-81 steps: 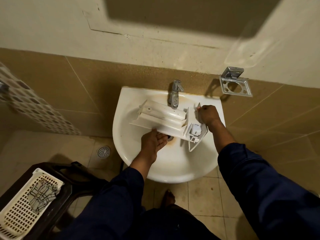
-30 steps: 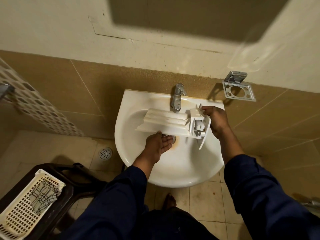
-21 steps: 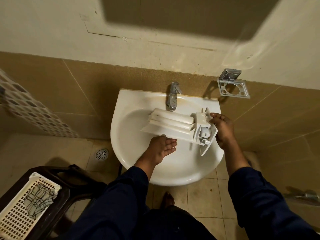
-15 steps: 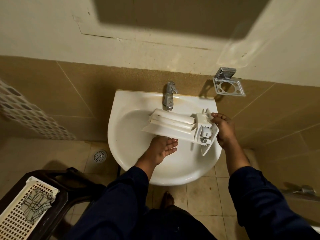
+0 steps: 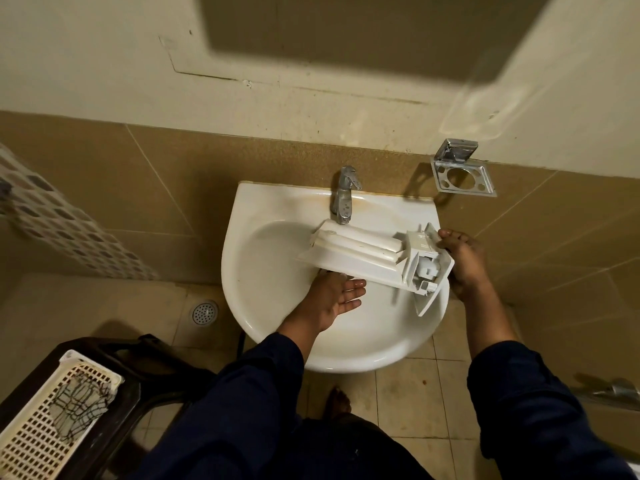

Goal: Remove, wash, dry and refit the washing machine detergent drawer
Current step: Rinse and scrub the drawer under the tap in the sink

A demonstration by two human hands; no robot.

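The white detergent drawer (image 5: 360,252) hangs upside down over the white basin (image 5: 263,306), its long body pointing left and its front panel at the right. My right hand (image 5: 462,261) grips that front panel end from the right side. My left hand (image 5: 334,296) lies palm up under the drawer's near edge with straight fingers, and its fingertips are hidden beneath the plastic. The chrome tap (image 5: 343,197) stands just behind the drawer, and no water is visible running from it.
A chrome holder (image 5: 462,174) is fixed to the tiled wall right of the basin. A cream perforated basket (image 5: 45,420) with a cloth sits on a dark stool at lower left. A floor drain (image 5: 205,312) lies left of the basin. A chrome fitting (image 5: 620,389) shows at the right edge.
The drawer has shifted a little to the right over the basin in my right hand's grip. My left hand has stayed under its near edge, palm up.
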